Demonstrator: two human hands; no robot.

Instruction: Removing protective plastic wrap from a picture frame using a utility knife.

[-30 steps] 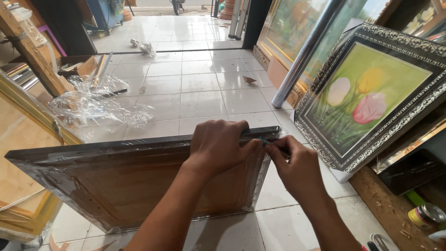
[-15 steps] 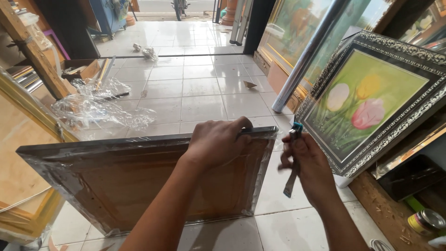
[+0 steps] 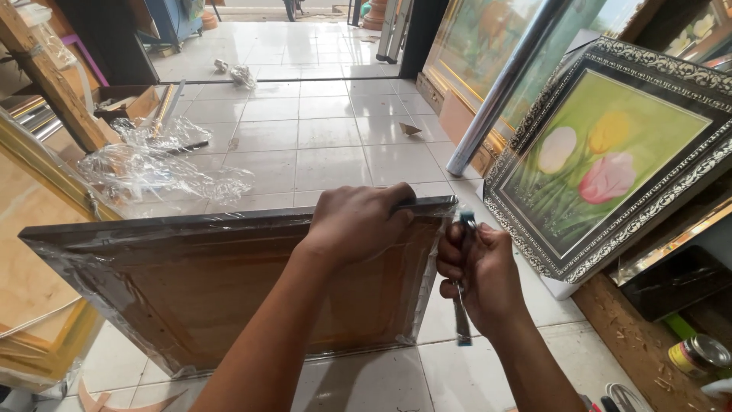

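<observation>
Two hands at one wrapped frame. Left hand clamps its top edge; right hand, just beside the corner, grips a cutter. Tulip painting stands right of both.

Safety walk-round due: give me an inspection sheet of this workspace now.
Surface: white tiled floor, wood shavings at lower right.
Job's things: plastic-wrapped picture frame on edge, back facing camera; slim tool at its right edge.
Clutter: crumpled plastic film, tin can.
Grippers: left hand grips frame's top edge; right hand holds the tool.
Cables: nothing seen.
Surroundings: framed tulip painting, metal pole, wooden beam.
</observation>
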